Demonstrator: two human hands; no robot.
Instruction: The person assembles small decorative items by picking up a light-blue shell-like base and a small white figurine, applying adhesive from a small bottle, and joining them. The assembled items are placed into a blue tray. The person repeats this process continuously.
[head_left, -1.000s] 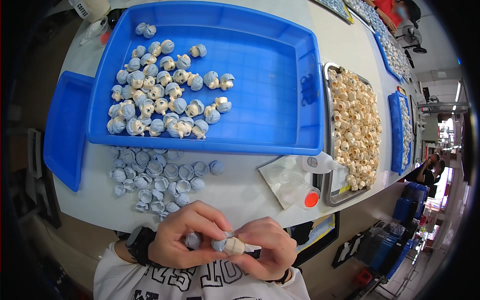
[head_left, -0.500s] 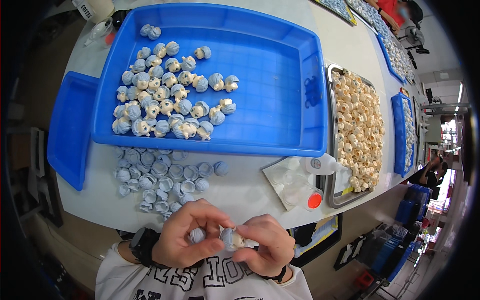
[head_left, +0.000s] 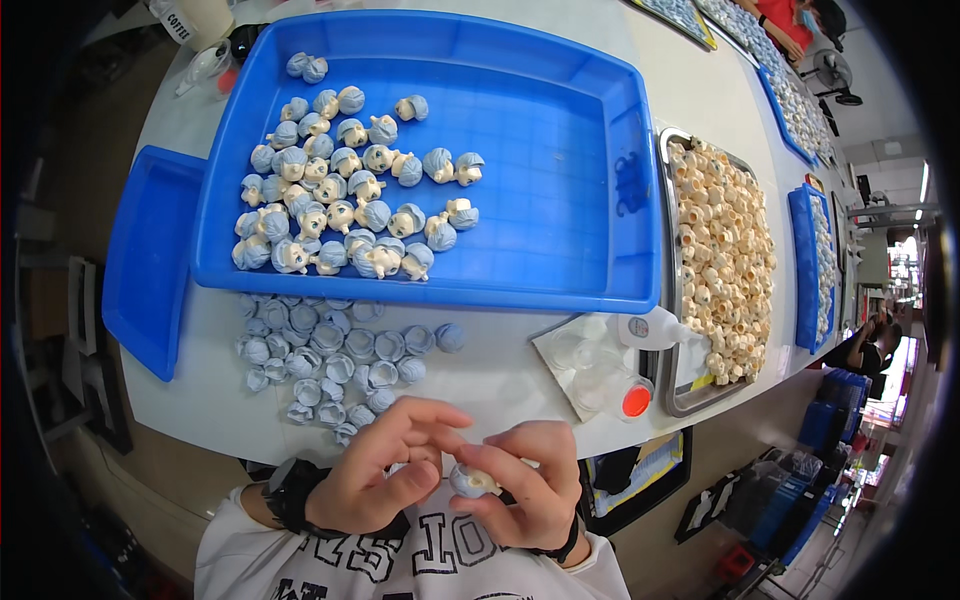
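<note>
A: Your right hand (head_left: pixel 537 490)?
B: Gripping. Thumb and fingers pinch a head (head_left: pixel 470 482) with blue hair, held in front of your shirt (head_left: pixel 445 575), near side of the table (head_left: pixel 500 400).
A: Your left hand (head_left: pixel 372 485)?
B: Fingers bent and parted, thumb spread away, fingertips near your right fingers. Palm hidden from view; a pale bit shows behind the fingers, so I cannot tell whether you grip anything there.
A: And just ahead of you?
B: Hollow blue caps (head_left: pixel 389 346), loose on the table, between your left hand and the big tub (head_left: pixel 540 180). Blue-haired heads lie in that tub, mostly toward its left.
A: Off to your right?
B: Bottle (head_left: pixel 645 329), red-lidded jar (head_left: pixel 636 402), then a metal tray (head_left: pixel 700 403) heaped with cream pieces (head_left: pixel 725 260).
</note>
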